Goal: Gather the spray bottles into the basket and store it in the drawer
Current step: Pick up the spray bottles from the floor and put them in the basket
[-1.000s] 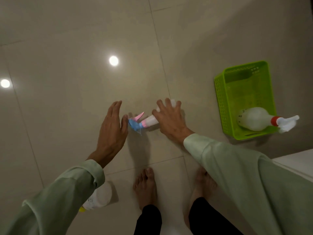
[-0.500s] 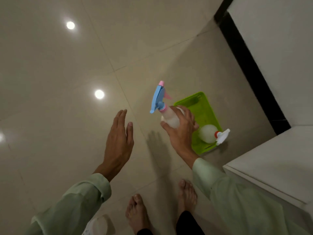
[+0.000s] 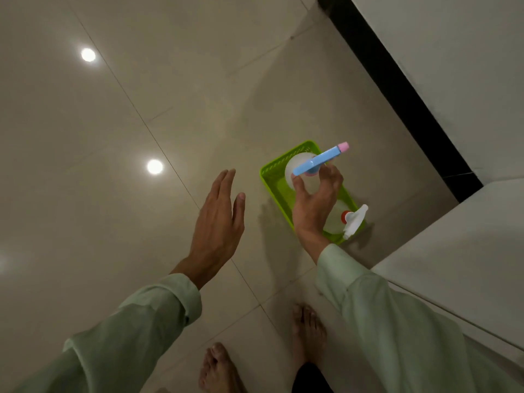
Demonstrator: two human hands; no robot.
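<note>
A blue-headed spray bottle (image 3: 317, 163), pink at the nozzle, is held over a green basket (image 3: 273, 178) right of centre frame, the right hand (image 3: 313, 205) with its grip closed around the translucent body. A second spray bottle (image 3: 353, 219), red-collared with a white trigger, lies in the basket's lower end, its head jutting over the rim. The left hand (image 3: 218, 222), grip open and fingers straight, hovers at centre above the tiled floor (image 3: 141, 236), where the basket sits. A white counter (image 3: 459, 256) fills the lower right; bare feet (image 3: 307, 327) stand at the bottom edge.
</note>
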